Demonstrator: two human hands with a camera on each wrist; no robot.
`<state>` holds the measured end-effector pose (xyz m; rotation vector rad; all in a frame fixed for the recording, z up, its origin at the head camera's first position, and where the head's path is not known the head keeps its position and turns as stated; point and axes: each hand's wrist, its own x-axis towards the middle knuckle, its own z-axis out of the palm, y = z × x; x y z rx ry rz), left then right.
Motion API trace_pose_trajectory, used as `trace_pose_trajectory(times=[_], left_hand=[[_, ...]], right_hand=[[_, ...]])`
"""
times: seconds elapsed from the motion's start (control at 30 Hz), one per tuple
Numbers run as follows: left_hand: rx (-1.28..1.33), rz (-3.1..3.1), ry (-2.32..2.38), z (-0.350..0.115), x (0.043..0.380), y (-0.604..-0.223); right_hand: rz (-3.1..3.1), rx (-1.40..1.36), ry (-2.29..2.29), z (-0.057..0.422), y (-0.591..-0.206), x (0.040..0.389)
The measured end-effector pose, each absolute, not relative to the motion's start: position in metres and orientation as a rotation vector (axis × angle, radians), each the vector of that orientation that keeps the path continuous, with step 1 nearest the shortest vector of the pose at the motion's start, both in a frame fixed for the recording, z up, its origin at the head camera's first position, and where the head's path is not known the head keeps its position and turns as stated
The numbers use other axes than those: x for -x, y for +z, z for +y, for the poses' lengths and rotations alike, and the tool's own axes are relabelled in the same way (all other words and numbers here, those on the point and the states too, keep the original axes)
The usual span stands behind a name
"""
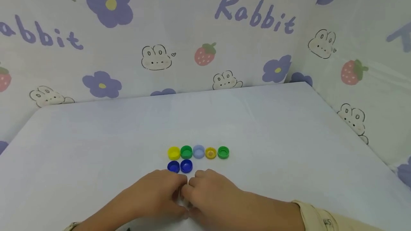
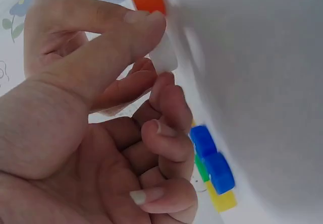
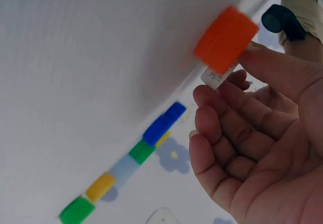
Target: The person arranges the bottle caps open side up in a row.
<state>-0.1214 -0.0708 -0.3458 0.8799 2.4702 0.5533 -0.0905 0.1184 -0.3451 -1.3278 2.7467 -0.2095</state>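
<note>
In the head view my left hand [image 1: 157, 193] and right hand [image 1: 218, 197] meet at the fingertips, close to two dark blue bottle caps [image 1: 186, 166]. Between them is a small white piece [image 2: 164, 56], with dark print visible in the right wrist view. Left thumb and fingertips pinch it from one side, right thumb and fingertips from the other. Its full shape is hidden. An orange bottle cap [image 3: 227, 40] appears beside my right thumb in the right wrist view; whether that hand touches it I cannot tell. The head view does not show it.
Behind the blue caps runs a row: yellow cap [image 1: 174, 153], green cap [image 1: 186, 152], pale blue cap [image 1: 198, 151], amber cap [image 1: 210, 153] and another green cap [image 1: 223, 152]. They lie on a white table [image 1: 96, 145], backed by a printed curtain [image 1: 179, 20].
</note>
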Motion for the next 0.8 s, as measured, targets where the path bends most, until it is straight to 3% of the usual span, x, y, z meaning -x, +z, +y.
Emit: trace_pose_trajectory(times=[0.47, 0.8], left_hand=[[-1.025, 2.705, 0.609, -0.050, 0.152, -0.334], [-0.966, 2.753, 0.507, -0.046, 0.146, -0.333]], right_hand=[[3.036, 1.247, -0.447, 0.141, -0.344, 0.128], [3.050, 1.157, -0.298, 0.136, -0.349, 0.138]])
